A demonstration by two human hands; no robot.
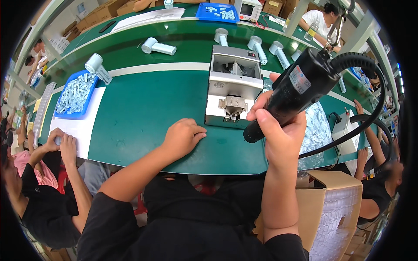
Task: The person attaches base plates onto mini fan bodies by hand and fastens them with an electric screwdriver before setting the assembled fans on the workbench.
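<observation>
Blue tray of parts, black screwdriver

A cardboard box is standing below the counter; farther back, a blue tray is holding pale parts beside a white instrument.

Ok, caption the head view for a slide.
Right hand grips a black corded tool; left hand rests on green bench.

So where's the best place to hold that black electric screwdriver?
Probably around the lower barrel of the black electric screwdriver, from the right, like the right hand: it's rounded and narrower there, tilts tip-down to the left, and a cable and hook crowd its top.
</observation>
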